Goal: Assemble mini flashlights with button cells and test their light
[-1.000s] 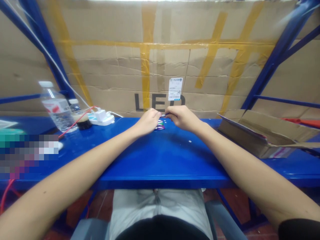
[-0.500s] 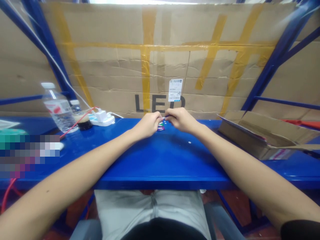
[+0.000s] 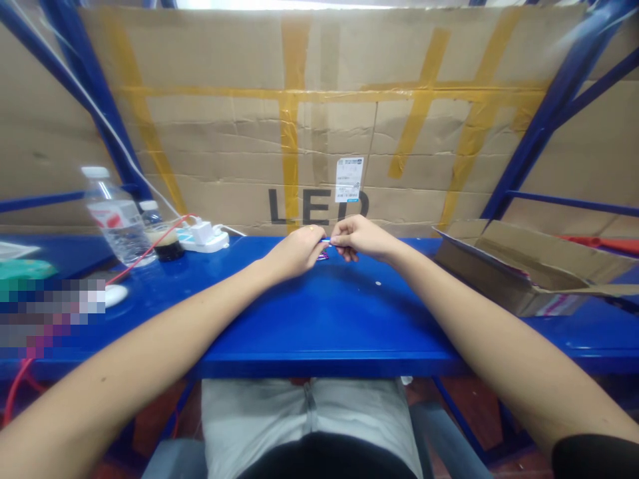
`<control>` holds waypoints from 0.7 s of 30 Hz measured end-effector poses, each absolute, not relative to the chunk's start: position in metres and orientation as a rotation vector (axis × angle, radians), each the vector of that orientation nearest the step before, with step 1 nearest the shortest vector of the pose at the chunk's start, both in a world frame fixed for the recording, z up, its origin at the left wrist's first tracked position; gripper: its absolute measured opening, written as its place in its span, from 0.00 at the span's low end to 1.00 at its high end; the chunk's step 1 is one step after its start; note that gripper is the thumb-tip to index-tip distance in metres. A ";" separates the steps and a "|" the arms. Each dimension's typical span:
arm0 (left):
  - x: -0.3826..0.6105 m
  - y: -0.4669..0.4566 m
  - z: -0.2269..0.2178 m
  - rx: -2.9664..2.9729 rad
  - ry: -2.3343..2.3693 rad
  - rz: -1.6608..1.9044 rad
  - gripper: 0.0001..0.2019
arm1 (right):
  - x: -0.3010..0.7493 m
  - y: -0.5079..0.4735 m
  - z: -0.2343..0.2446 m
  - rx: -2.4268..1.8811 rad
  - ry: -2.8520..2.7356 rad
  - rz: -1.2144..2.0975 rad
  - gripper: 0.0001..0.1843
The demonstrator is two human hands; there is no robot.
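Above the far middle of the blue table, my left hand [image 3: 298,251] and my right hand [image 3: 360,237] almost meet. Both are closed, with fingertips pinching a small thin whitish-blue piece [image 3: 326,241] that spans the gap between them. Its kind is too small to make out. The lower fingers of my right hand are curled loosely beneath it. Behind and under my left fingers, some shiny purple and coloured strips [image 3: 324,255] lie on the table, mostly hidden. A tiny white disc [image 3: 378,283] rests on the surface in front of my right wrist.
On the left stand a water bottle [image 3: 117,223], a smaller bottle of dark liquid [image 3: 167,243] and a white power strip [image 3: 207,239] with cables. An open cardboard box [image 3: 529,293] sits at the right. A large taped cardboard sheet [image 3: 239,153] rises behind the blue table [image 3: 319,326].
My left hand has turned, its back now more upward, covering more of the coloured strips. The lower fingers of my right hand have loosened downward. More of the thin piece shows between my fingertips.
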State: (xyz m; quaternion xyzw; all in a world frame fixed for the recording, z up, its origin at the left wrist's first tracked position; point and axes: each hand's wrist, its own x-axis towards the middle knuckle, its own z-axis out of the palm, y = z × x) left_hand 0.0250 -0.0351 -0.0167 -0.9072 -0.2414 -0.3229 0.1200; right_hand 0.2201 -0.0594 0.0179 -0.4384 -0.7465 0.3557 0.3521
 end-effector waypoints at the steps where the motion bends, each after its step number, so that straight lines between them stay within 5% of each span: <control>1: 0.025 -0.035 -0.016 -2.652 -0.716 -0.956 0.08 | 0.220 -0.060 0.018 -1.126 -1.936 0.929 0.13; 21: 0.023 -0.031 -0.018 -2.690 -0.642 -0.951 0.07 | 0.219 -0.058 0.014 -1.151 -1.883 1.014 0.16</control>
